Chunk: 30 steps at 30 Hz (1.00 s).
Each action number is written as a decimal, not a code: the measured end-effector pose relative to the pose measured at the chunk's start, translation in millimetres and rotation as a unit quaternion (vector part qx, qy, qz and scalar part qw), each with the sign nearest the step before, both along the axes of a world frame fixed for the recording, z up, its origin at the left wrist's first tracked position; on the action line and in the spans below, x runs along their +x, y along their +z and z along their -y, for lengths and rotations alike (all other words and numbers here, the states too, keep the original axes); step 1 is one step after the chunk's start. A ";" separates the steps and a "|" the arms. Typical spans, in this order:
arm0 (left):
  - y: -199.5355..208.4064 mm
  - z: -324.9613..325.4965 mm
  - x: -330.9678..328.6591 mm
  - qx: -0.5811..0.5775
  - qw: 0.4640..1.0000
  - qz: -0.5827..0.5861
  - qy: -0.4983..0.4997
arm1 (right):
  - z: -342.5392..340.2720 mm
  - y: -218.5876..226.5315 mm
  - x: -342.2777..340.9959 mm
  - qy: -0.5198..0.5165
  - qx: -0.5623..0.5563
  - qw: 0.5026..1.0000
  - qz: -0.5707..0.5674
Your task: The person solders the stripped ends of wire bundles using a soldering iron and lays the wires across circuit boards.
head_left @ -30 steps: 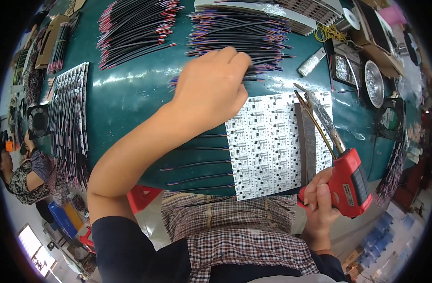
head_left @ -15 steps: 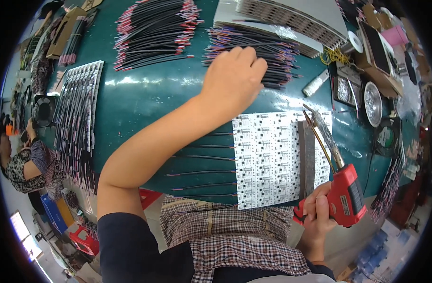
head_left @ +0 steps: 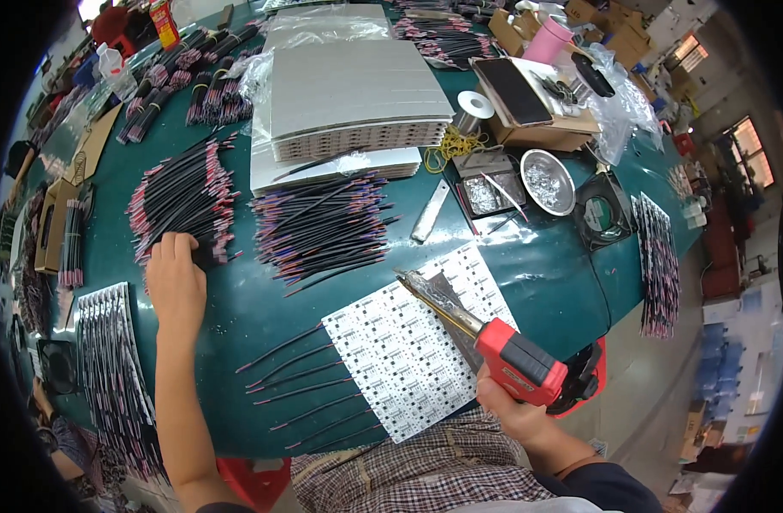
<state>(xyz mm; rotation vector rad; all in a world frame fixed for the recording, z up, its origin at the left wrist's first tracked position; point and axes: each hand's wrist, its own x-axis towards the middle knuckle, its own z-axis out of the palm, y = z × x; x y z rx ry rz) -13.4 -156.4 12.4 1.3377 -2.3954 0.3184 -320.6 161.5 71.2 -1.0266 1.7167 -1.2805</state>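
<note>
My left hand (head_left: pixel 175 280) reaches out to the left and rests its fingers on a pile of black wires with red tips (head_left: pixel 179 203); whether it grips any wire is hidden. A second pile of black wires with blue and red tips (head_left: pixel 323 229) lies to its right. My right hand (head_left: pixel 509 410) holds a red soldering gun (head_left: pixel 502 352) by the handle, its tip over a white panel of circuit boards (head_left: pixel 408 338). Several black wires (head_left: pixel 297 385) stick out from the panel's left edge.
On the green table (head_left: pixel 237 308) stand stacked grey board panels (head_left: pixel 348 103), a solder spool (head_left: pixel 474 106), a metal dish (head_left: pixel 547 181), a small fan (head_left: pixel 602 214), cardboard boxes (head_left: pixel 537 103) and more wired boards (head_left: pixel 109 368) at the left edge.
My left hand left the blue-tipped wire pile and moved left to the red-tipped pile. The view swung upward, showing more of the table's far side. The soldering gun now lies across the panel.
</note>
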 end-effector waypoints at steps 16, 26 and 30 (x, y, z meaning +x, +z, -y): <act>4.1 -2.3 14.7 -0.080 0.993 -0.088 -0.009 | -3.6 5.0 9.9 -0.014 -0.007 1.000 -0.003; 62.5 -33.6 0.4 0.139 0.785 -0.603 -0.026 | 3.0 6.2 13.8 -0.080 -0.030 0.996 0.028; 46.6 -41.4 -13.0 0.208 0.729 -0.650 -0.054 | 6.6 4.1 12.7 -0.043 -0.068 0.997 0.019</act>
